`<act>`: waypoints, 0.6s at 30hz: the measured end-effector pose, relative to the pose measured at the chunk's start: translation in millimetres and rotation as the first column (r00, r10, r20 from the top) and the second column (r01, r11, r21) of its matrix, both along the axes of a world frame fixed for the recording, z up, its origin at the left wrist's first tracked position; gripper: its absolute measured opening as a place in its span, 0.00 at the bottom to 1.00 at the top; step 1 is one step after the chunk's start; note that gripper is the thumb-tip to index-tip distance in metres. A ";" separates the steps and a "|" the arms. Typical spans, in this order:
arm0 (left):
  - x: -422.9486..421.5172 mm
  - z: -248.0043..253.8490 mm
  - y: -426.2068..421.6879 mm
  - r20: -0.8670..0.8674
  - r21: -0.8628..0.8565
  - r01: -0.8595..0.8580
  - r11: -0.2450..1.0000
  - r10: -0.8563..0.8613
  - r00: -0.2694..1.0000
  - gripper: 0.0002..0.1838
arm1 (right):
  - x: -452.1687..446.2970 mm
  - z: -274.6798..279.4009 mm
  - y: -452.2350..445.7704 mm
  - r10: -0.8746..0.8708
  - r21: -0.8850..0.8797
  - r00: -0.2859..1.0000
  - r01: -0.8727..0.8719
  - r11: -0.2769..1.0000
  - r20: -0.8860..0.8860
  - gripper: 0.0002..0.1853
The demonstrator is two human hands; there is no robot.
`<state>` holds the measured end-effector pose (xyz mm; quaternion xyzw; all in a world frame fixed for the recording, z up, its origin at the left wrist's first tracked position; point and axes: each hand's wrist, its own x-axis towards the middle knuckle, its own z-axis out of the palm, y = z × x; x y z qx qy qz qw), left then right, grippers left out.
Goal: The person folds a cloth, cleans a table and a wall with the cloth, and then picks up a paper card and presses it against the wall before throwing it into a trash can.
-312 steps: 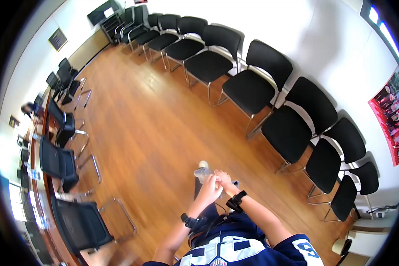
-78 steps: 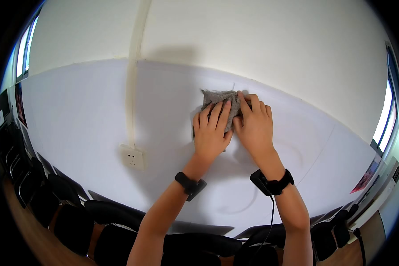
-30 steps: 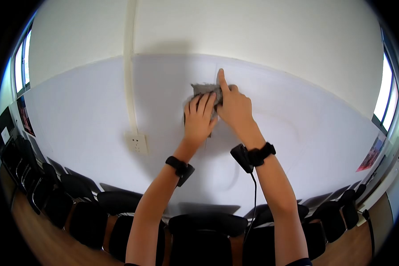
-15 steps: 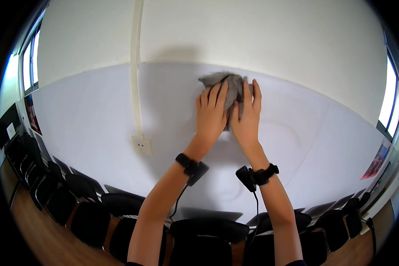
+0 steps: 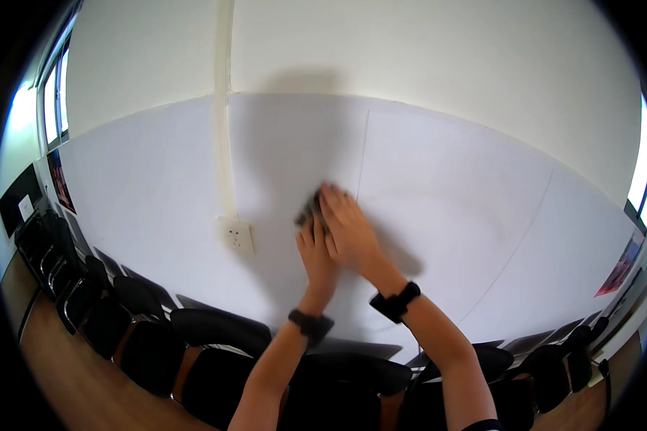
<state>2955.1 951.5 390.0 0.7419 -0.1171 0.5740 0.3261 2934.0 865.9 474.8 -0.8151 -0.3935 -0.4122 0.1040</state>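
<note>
A crumpled grey cloth (image 5: 309,209) is pressed against the pale lower panel of the wall (image 5: 438,208), mostly covered by my fingers. My left hand (image 5: 315,256) lies over the cloth's lower part, fingers pointing up and slightly blurred. From the right, my right hand (image 5: 350,231) reaches across the cloth and partly overlaps my left, its fingers close together. Each wrist wears a black strap with a small box, the left strap (image 5: 310,327) and the right strap (image 5: 396,302).
Left of my hands, a wall socket (image 5: 236,235) sits under a vertical cable cover (image 5: 221,158). Black chairs (image 5: 219,330) line the foot of the wall. Windows (image 5: 56,97) and posters (image 5: 620,264) appear at both sides.
Both hands have moved down and to the left along the wall with the cloth. They were side by side on it; now my right hand overlaps my left.
</note>
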 end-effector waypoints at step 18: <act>19.3 154.0 16.4 0.253 0.055 -0.119 0.991 0.102 0.962 0.29 | -29.2 116.7 -39.7 -0.229 0.295 0.922 0.135 0.946 0.312 0.25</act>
